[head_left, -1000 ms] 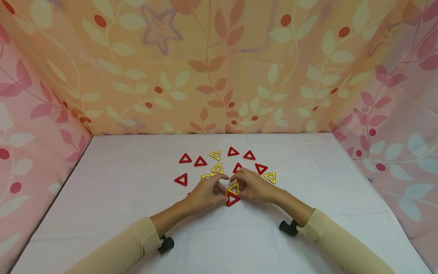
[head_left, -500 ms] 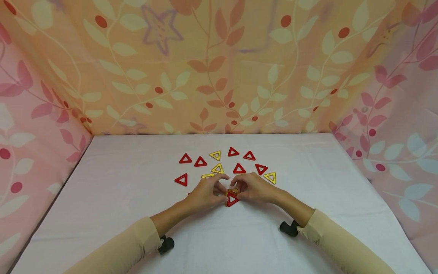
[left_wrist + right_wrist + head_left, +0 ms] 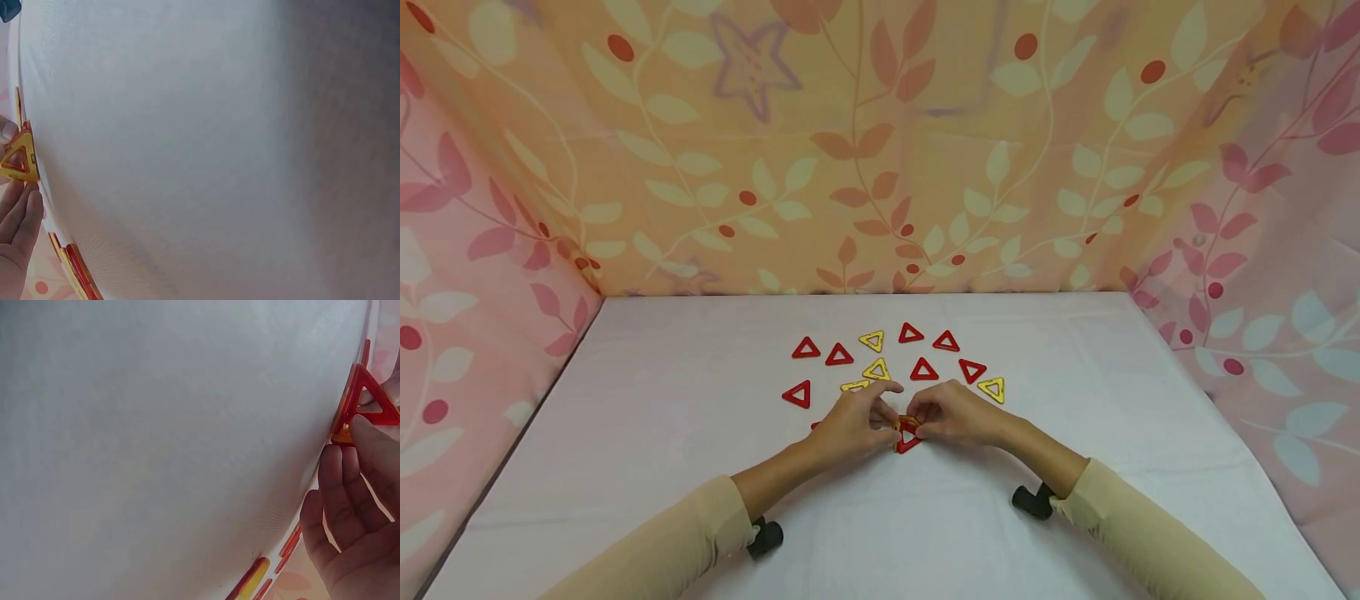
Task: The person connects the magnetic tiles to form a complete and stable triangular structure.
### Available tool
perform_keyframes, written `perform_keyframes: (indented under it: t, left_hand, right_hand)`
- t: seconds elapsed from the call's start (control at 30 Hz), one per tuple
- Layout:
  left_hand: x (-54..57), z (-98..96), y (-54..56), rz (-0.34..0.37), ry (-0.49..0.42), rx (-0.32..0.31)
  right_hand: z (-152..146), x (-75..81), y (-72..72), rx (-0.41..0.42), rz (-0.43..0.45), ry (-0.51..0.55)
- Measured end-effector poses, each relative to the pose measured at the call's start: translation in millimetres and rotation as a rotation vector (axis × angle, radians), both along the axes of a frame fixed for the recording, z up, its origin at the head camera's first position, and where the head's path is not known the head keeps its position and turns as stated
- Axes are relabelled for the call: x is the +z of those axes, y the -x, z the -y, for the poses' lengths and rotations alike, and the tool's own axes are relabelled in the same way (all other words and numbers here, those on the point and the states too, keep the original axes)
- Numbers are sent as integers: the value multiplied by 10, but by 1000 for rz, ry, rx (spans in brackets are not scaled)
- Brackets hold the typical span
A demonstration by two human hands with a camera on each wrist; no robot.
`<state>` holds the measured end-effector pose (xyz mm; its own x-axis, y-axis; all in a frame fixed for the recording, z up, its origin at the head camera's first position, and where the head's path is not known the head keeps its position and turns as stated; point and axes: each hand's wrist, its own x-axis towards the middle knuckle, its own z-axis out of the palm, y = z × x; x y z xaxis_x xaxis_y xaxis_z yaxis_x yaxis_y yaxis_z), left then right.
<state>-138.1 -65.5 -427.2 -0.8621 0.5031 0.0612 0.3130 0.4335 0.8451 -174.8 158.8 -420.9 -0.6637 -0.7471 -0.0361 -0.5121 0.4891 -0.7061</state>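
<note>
Between both hands, in the head view, stands a small cluster of triangle tiles: a red triangle tile (image 3: 906, 444) faces the camera, and a yellow one leans low behind its top, mostly covered by fingers. My left hand (image 3: 852, 423) holds the cluster's left side, thumb low and forefinger arched above. From the right, my right hand (image 3: 961, 412) pinches the tiles near their top corner. A yellow triangle tile (image 3: 23, 164) stands upright at the left fingertips in the left wrist view. In the right wrist view, the thumb presses on the upright red tile's lower corner, with orange-yellow edges beside it.
Several loose tiles lie beyond the hands on the white cloth (image 3: 700, 350), among them a red triangle (image 3: 807, 347), a yellow triangle (image 3: 872, 340) and another yellow one (image 3: 992, 389). Patterned curtains (image 3: 850, 167) rise behind and at both sides.
The yellow tile behind the red one has tipped down from leaning upright to nearly flat. My right hand has lowered and shifted slightly left, uncovering a loose red tile. The left hand stays put.
</note>
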Motion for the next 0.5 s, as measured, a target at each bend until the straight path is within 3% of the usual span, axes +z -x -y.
perform_keyframes:
  t: [0.5]
  left_hand:
    - [-8, -13, -7, -30, -4, -6]
  right_hand:
    - [17, -10, -4, 23, -2, -13]
